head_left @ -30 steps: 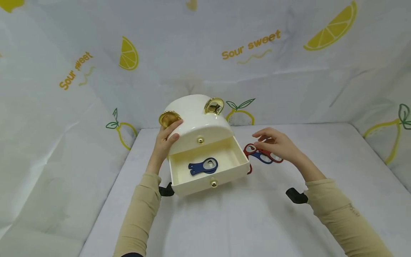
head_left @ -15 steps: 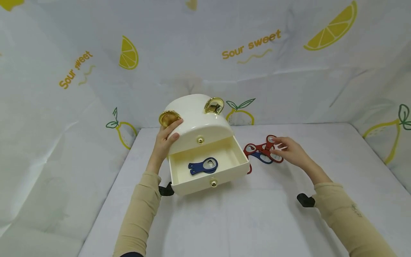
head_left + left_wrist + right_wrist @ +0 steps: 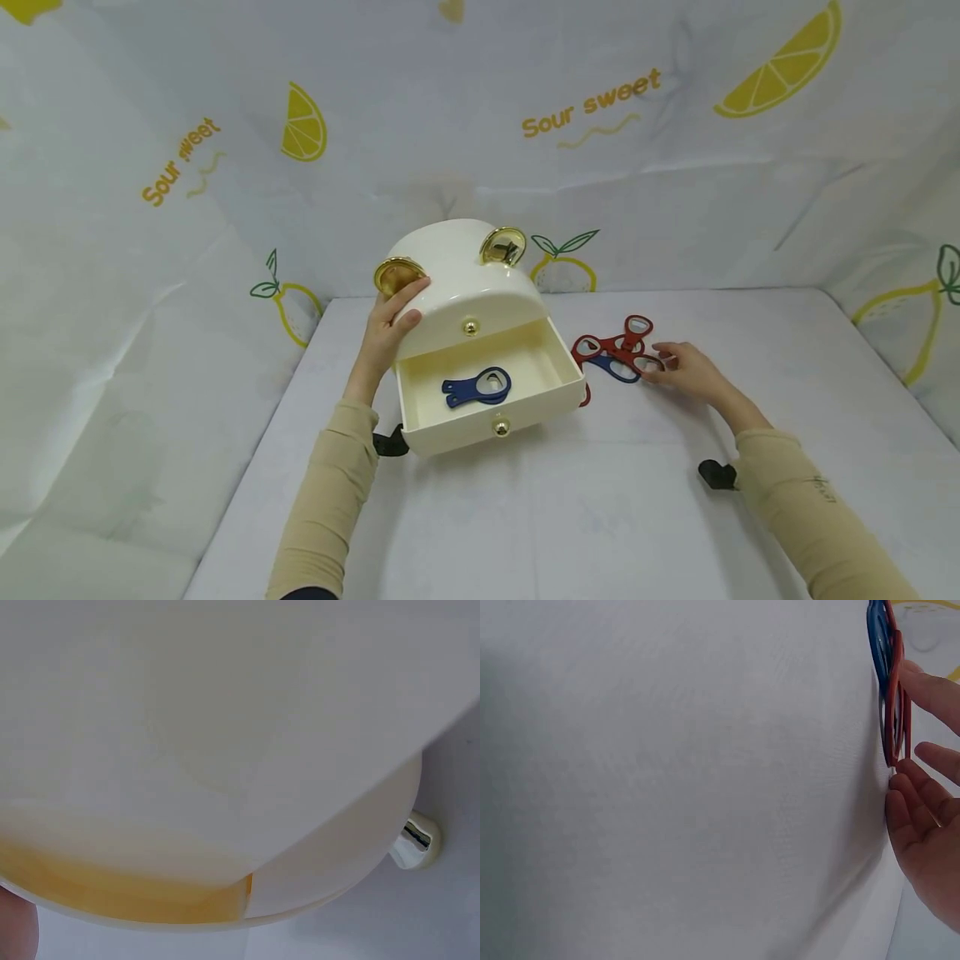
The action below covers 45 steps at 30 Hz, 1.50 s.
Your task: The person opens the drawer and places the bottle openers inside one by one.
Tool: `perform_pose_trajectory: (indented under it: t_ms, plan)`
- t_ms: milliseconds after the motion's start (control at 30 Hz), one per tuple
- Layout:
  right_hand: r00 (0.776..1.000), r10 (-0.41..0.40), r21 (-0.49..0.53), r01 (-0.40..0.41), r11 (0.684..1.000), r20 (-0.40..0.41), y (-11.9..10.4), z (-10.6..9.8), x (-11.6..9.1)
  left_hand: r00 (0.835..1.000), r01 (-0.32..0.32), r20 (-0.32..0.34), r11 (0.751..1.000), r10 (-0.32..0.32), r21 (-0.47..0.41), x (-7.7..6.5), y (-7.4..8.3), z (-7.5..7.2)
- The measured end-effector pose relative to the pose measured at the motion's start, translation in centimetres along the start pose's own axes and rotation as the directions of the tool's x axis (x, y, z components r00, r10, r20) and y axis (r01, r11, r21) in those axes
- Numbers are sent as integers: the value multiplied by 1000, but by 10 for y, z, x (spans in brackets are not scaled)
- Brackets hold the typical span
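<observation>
A glossy white storage box with gold bear-like ears stands tilted in the head view. My left hand grips its left side, thumb on the front and fingers by the left ear. Its lower drawer is pulled out, and blue bottle openers lie inside, one overlapping another. Right of the box, red bottle openers lie crossed over a blue bottle opener. My right hand is at the pile's right end, fingers loosely bent; in the right wrist view its thumb overlaps a red opener's edge.
The white-covered table reaches back to a white cloth printed with lemons. The drawer's gold knob juts toward me. A red opener's end shows beside the drawer's right wall. White box surface fills most of the left wrist view.
My right hand has moved right and toward me. A red opener that was between its fingers now lies on top of the pile. The left hand and box have stayed put.
</observation>
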State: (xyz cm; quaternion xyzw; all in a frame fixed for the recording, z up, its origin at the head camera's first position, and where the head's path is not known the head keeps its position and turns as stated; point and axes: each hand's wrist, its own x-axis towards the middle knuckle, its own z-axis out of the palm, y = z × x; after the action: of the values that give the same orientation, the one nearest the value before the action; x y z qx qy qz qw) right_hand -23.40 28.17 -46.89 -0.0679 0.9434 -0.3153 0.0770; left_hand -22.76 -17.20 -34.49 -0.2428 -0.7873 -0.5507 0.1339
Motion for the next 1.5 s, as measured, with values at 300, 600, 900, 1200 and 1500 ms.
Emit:
perform_pose_trajectory:
  t_ms: [300, 600, 900, 1200, 1500]
  plan:
    - [999, -27, -79, 23, 997, -47, 10, 10, 4, 1000, 15, 6, 1000, -15, -5, 1, -1, 0]
    - [999, 1, -66, -4, 998, -41, 4, 4, -2, 1000, 29, 4, 1000, -29, -11, 4, -1, 1]
    - [999, -28, -43, 27, 999, -29, 4, -6, -8, 1000, 21, 0, 1000, -21, -7, 3, -1, 1]
    - [990, -93, 31, 97, 995, -106, -11, -18, -19, 999, 45, -1, 999, -45, -3, 2, -2, 0]
    - [985, -95, 101, 110, 989, -146, -34, -29, -31, 999, 46, -4, 999, -46, 11, 0, 1, 0]
